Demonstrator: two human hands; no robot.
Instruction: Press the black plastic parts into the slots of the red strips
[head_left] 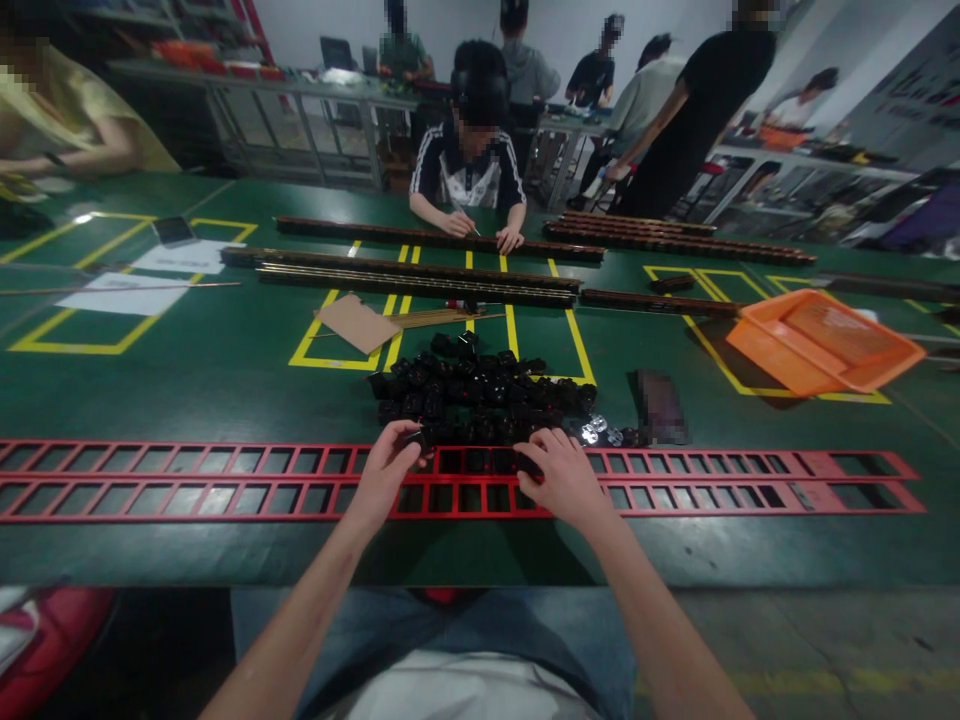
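Two long red ladder-like frames (285, 480) with rectangular openings lie side by side across the table in front of me. My left hand (386, 468) pinches a small black block (417, 438) above the far frame. Over the same frame, further right, my right hand (559, 475) has its fingers curled around another black block (529, 463), which they partly hide. Between my hands, several openings of the far frame hold black blocks (478, 460). Just beyond the frames is a heap of loose black blocks (487, 385), with a few clear pieces (596, 430) at its right edge.
An orange basket (817, 345) stands tilted at the right. A dark flat object (660, 405) lies by the heap, and cardboard (358, 323) lies behind it. Long dark strips (420, 280) cross the table. Opposite sits a person (469, 165) working on one strip.
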